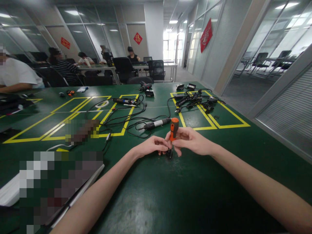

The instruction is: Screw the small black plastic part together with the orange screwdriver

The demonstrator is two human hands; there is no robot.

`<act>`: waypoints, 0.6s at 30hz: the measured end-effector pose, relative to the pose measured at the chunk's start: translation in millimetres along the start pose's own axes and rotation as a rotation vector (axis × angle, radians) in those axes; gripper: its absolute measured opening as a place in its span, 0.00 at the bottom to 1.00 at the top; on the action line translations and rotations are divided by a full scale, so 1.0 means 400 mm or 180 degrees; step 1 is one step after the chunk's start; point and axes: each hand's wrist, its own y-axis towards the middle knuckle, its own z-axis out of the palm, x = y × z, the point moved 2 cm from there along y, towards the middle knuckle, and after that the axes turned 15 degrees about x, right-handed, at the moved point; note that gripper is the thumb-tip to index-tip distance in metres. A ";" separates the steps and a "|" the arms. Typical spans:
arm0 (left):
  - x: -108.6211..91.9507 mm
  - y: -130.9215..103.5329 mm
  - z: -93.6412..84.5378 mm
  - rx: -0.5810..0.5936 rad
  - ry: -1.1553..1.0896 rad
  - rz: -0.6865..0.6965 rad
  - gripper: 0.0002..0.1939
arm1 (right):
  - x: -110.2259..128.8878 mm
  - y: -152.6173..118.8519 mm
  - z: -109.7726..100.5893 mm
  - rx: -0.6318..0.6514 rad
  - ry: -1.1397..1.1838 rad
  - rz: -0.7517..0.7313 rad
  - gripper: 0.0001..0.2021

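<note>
Your R hand, at 1 o'clock of the blk round part on the table, curls round the upright orange screwdriver. Your L hand, at 10 o'clock, bends in, fingertips nearly together by the part; can't tell if gripping.

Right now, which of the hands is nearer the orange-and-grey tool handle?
Right: the right hand grips the tool handle. The left hand is lower, to its left, fingertips by the small round black part below it.
</note>
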 end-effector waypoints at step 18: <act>-0.023 -0.001 0.005 0.0005 0.0137 -0.0042 0.11 | 0.030 -0.018 0.032 -0.0812 -0.1705 -0.0367 0.21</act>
